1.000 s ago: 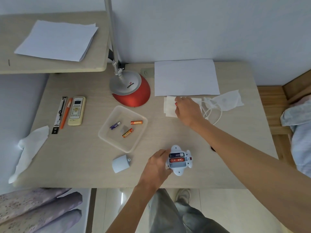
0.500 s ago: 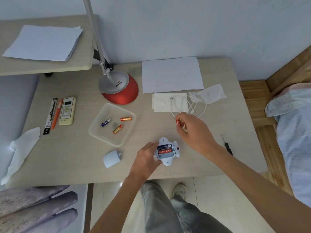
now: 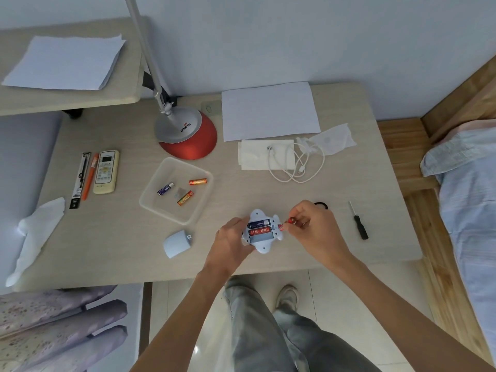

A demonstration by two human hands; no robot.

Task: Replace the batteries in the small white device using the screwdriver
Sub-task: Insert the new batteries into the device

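we saw the white device (image 3: 261,232) at the near middle of the pale, wood-grained surface (image 3: 107,237). it was a rounded plastic shell with small lobes at its corners, and its back was open. we could not tell whether it rested there or was lifted. in the open bay lay two cylinders side by side, the farther one dark blue and the nearer one red. a third, nearest slot showed bare grey. the left hand (image 3: 230,244) had its grip curled round the device's left edge. the right hand (image 3: 314,232) had its grip closed tight on a small red battery (image 3: 284,227), pinched between thumb and fingertips right at the device's right edge.

the screwdriver (image 3: 358,224) lay flat to the right, apart from both hands, a thin metal shaft with a stubby black handle. left of the device sat the cover (image 3: 175,242), a smooth, pale, curved piece of plastic. farther left, a shallow translucent tray (image 3: 150,202) with rounded corners held three loose batteries (image 3: 185,197), one blue and two orange. at the far side we noted a glossy red and silver lamp base (image 3: 188,135), a flat sheet of paper (image 3: 269,111) and a looped white cable (image 3: 295,167).
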